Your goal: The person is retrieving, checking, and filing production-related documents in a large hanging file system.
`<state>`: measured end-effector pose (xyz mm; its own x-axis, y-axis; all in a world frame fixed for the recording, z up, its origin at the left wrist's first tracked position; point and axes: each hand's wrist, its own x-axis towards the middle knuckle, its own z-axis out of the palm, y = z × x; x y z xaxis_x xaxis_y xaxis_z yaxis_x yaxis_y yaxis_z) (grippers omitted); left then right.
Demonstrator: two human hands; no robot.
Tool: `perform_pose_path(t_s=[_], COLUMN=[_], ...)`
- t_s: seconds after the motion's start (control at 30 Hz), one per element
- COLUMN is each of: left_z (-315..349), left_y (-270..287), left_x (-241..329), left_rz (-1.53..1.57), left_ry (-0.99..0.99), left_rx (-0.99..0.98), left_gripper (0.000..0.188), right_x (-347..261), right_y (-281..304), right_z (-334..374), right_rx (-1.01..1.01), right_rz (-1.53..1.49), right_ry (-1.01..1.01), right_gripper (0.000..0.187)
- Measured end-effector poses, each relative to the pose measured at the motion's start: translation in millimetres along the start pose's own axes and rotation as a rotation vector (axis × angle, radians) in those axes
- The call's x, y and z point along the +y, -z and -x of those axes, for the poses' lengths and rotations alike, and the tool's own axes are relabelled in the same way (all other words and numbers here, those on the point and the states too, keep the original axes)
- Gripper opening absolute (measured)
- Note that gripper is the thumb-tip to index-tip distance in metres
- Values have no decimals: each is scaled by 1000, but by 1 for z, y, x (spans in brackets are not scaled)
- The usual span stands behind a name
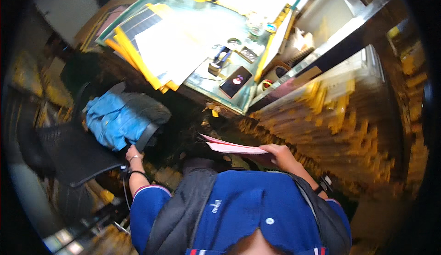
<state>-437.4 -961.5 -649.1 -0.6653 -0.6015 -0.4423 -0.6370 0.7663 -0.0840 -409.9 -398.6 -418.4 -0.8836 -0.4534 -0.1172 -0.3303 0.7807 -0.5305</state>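
Observation:
My right hand is closed on a few pink sheets of paper, held by their right end in front of my body. Lower left, my left hand is closed at the end of the dark armrest of a black office chair. The fingers are small and partly hidden there. A crumpled blue cloth lies on the chair beside that hand, with a dark grey cloth or bag next to it.
Ahead stands a glass-topped desk with white papers, yellow-edged folders, a phone, a blue-black stapler-like tool and tape rolls. At right, shelves hold densely stacked yellow-brown papers, blurred.

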Motion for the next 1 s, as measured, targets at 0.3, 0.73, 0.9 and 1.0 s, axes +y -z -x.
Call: perform_pose_path(t_s=[0.3,0.73,0.9,1.0], left_z=[80,232,240,247], left_y=[-85,-124,-147,-159], left_x=[30,30,20,16], left_rz=[-216,-368,-362,-358], left_ry=[-36,-330,-405,-420], left_rx=[-160,-176,-114,-120], left_gripper=[59,55,56,60], right_x=[69,139,142,148], right_y=[29,43,51,50], right_z=[83,143,164,167], right_rx=[-26,218,192,190], right_rz=[-185,-47,-54,-31], right_ry=[-41,12,-52,-13], right_gripper=[55,46,41,40])
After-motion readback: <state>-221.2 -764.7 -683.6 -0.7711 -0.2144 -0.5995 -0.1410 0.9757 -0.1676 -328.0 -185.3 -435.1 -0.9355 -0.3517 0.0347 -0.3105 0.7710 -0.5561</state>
